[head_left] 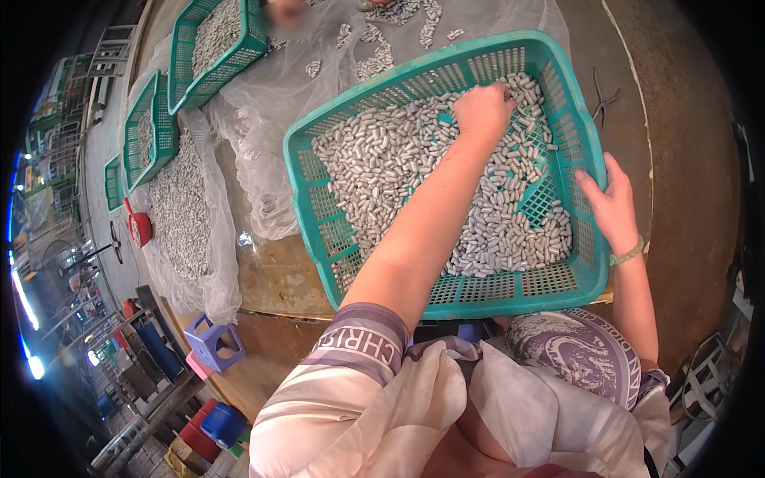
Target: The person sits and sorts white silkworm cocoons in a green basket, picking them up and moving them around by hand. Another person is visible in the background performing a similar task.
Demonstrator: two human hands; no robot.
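On the brown table (275, 279) before you are four green plastic baskets. The nearest, a wide rectangular basket (518, 303), holds small silvery-grey capsule-shaped pieces (366, 175), too many to count; a second basket (227, 72) and a third basket (165, 127), leftward, hold similar pieces. The fourth basket's (113, 182) contents are unclear. One red plastic scoop (139, 227) holds some. Your left hand (484, 111) curls among the pieces, its grasp impossible to tell; your right hand (611, 205) clamps the wide rectangular basket's right rim
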